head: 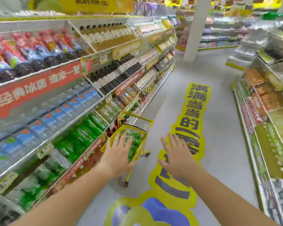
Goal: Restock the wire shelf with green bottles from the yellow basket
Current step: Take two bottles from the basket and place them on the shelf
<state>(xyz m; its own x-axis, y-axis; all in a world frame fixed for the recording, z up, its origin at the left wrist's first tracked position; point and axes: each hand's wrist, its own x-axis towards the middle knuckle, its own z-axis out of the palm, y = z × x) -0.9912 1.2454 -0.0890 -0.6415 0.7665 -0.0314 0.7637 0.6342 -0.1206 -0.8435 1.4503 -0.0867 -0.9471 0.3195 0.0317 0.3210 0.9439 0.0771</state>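
Observation:
A yellow basket [141, 150] on small wheels stands on the aisle floor beside the left shelving, its handle raised. Green bottles [135, 141] lie inside it. My left hand [119, 154] is stretched out over the basket's near side with fingers spread and straight, holding nothing. My right hand [176, 154] hovers to the right of the basket above the floor, fingers also spread and empty. On the left, the wire shelf [62, 128] carries rows of green bottles [82, 136].
Tall shelving with water, juice and dark drink bottles runs along the left. A lower display of packaged goods [268, 111] lines the right. Between them is a grey aisle floor with a large yellow sticker [186, 128]. A white pillar [194, 30] stands further down.

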